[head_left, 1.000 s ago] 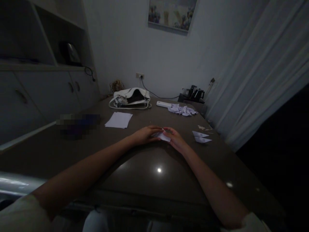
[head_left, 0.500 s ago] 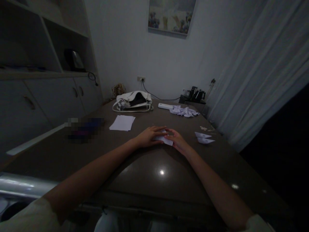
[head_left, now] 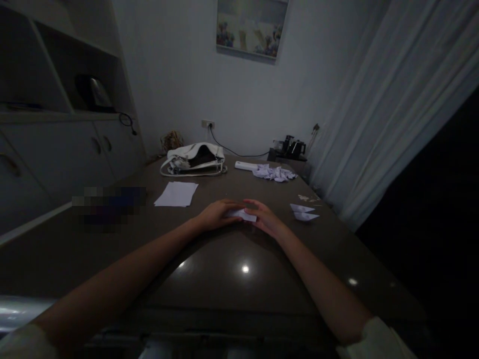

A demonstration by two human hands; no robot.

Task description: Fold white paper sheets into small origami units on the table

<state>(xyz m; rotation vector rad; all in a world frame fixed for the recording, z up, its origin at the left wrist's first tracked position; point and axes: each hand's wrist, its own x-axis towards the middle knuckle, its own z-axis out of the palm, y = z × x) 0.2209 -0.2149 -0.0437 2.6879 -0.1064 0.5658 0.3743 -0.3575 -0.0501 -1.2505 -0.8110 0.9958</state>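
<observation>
A small folded piece of white paper [head_left: 247, 215] is held between my two hands, just above or on the dark table. My left hand [head_left: 220, 214] grips its left end, fingers lying over the top. With the thumb in front and the fingers behind, my right hand [head_left: 263, 218] pinches the paper's right part. The fingers hide much of the paper, so its folded shape is only partly visible. Two folded paper boats [head_left: 304, 213] sit side by side to the right of my right hand.
A stack of white paper sheets [head_left: 176, 193] lies left of my hands. Behind are a white handbag [head_left: 196, 158], a white box-like bar [head_left: 245, 165] and a heap of folded papers [head_left: 275, 173]. Small scraps [head_left: 307, 198] lie at the right edge of the brown table [head_left: 224, 284].
The whole view has shifted, so everything appears further left. Both hands still hold the folded paper; the left fingers lie a little flatter and nearer together over it.
</observation>
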